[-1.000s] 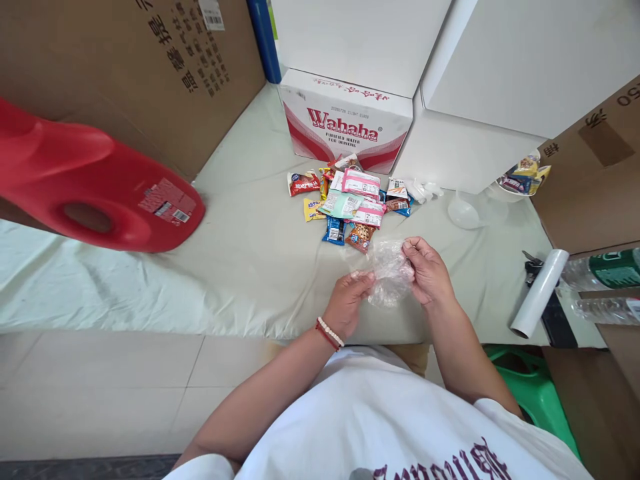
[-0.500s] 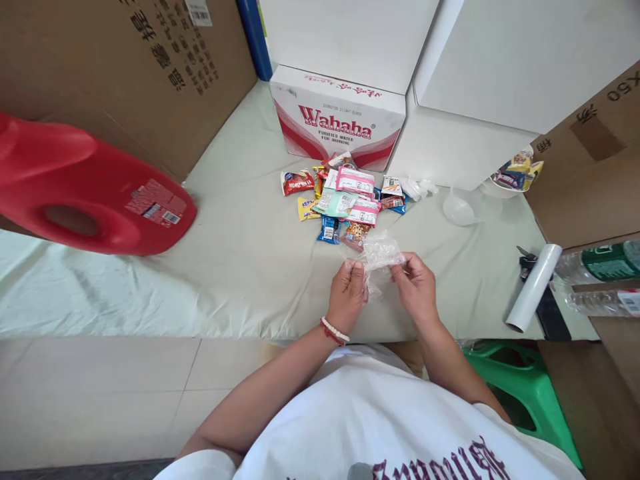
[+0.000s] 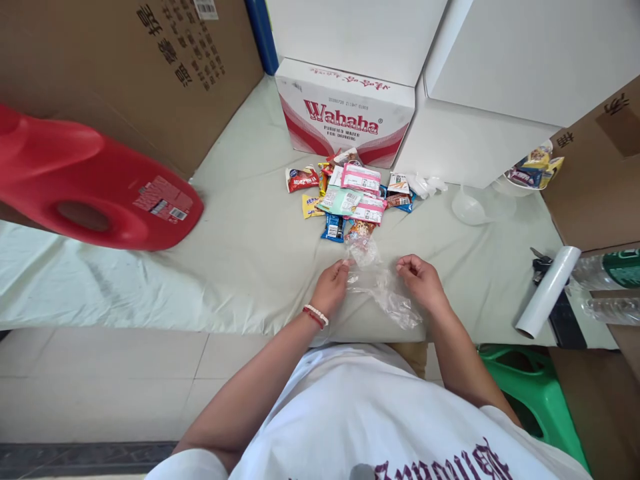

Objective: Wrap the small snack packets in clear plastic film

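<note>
A thin clear plastic bag is stretched between my two hands just above the front of the table, its loose end hanging toward my body. My left hand pinches the bag's left side between thumb and fingers. At the right side, my right hand has its thumb and fingertips closed on the edge, though the thin film is hard to make out there. Just beyond the bag lies a pile of small wrapped snacks, with pink-and-white, mint, blue, red and yellow packets.
Behind the snacks stand a Wahaha water carton and white boxes. A big red jug is at left. To the right are a clear scoop, a bowl of packets, a white roll, bottles and a green stool.
The bunched plastic has been spread out between my hands, with its loose end now hanging nearer my body. My left hand has shifted left, and the hands are farther apart.
</note>
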The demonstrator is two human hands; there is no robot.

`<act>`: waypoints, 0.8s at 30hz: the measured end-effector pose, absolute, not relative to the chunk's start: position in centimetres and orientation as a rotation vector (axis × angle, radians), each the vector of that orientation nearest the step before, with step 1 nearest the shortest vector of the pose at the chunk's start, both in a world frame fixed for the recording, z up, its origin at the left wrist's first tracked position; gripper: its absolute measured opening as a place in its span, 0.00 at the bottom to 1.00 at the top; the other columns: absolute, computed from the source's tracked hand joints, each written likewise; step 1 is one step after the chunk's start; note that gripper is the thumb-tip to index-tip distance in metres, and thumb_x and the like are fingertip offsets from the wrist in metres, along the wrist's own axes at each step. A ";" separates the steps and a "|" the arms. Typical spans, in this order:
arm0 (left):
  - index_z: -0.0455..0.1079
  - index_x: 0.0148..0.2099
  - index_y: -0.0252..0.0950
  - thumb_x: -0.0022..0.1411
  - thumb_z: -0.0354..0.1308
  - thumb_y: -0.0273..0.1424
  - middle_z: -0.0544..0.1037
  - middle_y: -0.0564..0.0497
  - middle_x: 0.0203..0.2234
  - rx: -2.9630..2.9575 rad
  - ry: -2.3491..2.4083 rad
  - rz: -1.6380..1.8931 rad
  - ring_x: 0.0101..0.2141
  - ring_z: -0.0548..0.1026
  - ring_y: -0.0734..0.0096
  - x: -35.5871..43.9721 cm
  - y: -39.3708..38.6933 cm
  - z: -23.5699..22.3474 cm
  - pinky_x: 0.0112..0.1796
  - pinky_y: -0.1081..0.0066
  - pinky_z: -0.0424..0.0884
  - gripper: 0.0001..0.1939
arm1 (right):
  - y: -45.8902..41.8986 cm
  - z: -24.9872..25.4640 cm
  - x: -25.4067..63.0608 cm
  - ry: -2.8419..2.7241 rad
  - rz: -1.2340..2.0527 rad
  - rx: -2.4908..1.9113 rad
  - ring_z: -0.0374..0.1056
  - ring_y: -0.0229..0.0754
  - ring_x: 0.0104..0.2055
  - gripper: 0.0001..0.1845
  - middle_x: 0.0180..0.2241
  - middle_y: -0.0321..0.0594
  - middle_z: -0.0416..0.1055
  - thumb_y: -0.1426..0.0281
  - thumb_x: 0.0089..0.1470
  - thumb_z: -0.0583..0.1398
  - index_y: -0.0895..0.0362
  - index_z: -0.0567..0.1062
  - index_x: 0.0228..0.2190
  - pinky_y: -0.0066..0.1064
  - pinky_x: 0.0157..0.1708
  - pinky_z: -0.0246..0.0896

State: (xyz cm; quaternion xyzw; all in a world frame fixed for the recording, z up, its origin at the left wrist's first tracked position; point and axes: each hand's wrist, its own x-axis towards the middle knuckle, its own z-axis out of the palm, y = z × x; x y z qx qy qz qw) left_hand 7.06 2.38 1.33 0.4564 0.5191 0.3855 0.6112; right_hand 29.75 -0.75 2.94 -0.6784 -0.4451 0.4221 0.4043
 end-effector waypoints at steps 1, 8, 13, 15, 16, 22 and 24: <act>0.78 0.40 0.38 0.65 0.57 0.52 0.67 0.55 0.17 1.108 1.223 0.904 0.25 0.70 0.66 7.0 2.3 0.9 0.30 0.69 0.67 0.22 | -0.9 2.7 29.7 -1.129 1.028 -1.732 0.54 0.34 0.22 0.16 0.23 0.31 0.67 0.55 0.53 0.63 0.56 0.75 0.31 0.28 0.22 0.49; 0.78 0.47 0.39 0.70 0.52 0.48 0.83 0.45 0.37 1.365 1.263 0.833 0.45 0.80 0.55 7.0 2.3 0.7 0.49 0.61 0.71 0.21 | -1.2 2.7 27.3 -1.397 0.929 -1.842 0.62 0.39 0.27 0.14 0.28 0.35 0.73 0.56 0.54 0.64 0.54 0.77 0.33 0.31 0.29 0.55; 0.77 0.50 0.37 0.72 0.46 0.47 0.83 0.41 0.49 1.434 1.322 0.760 0.52 0.78 0.53 5.8 3.0 0.6 0.55 0.58 0.70 0.24 | -1.4 2.2 28.0 -1.227 1.031 -1.752 0.56 0.37 0.24 0.16 0.21 0.32 0.64 0.54 0.54 0.63 0.55 0.75 0.28 0.29 0.26 0.51; 0.76 0.52 0.37 0.73 0.44 0.47 0.82 0.42 0.51 1.458 1.336 0.730 0.55 0.77 0.55 5.1 3.2 0.7 0.57 0.59 0.69 0.25 | -1.6 2.2 29.0 -1.129 1.048 -1.755 0.53 0.36 0.23 0.19 0.20 0.30 0.60 0.51 0.53 0.63 0.55 0.74 0.28 0.29 0.23 0.48; 0.76 0.53 0.36 0.73 0.44 0.46 0.81 0.42 0.52 1.468 1.341 0.716 0.56 0.76 0.56 4.9 3.3 0.7 0.58 0.60 0.69 0.25 | -1.7 2.2 29.2 -1.121 1.027 -1.776 0.52 0.36 0.23 0.19 0.19 0.30 0.59 0.51 0.54 0.62 0.54 0.73 0.28 0.29 0.23 0.47; 0.74 0.57 0.37 0.74 0.42 0.44 0.80 0.44 0.55 1.495 1.358 0.675 0.57 0.76 0.58 5.3 3.2 0.8 0.59 0.60 0.68 0.26 | -1.5 1.7 27.2 -1.503 0.750 -1.922 0.65 0.41 0.31 0.13 0.32 0.39 0.73 0.57 0.56 0.62 0.54 0.78 0.33 0.31 0.34 0.58; 0.73 0.58 0.37 0.74 0.42 0.44 0.81 0.44 0.54 1.500 1.367 0.676 0.56 0.76 0.58 5.3 3.2 0.7 0.58 0.60 0.69 0.26 | -1.3 1.2 26.5 -1.593 0.715 -1.912 0.67 0.42 0.33 0.09 0.34 0.40 0.74 0.61 0.56 0.61 0.53 0.78 0.32 0.32 0.36 0.59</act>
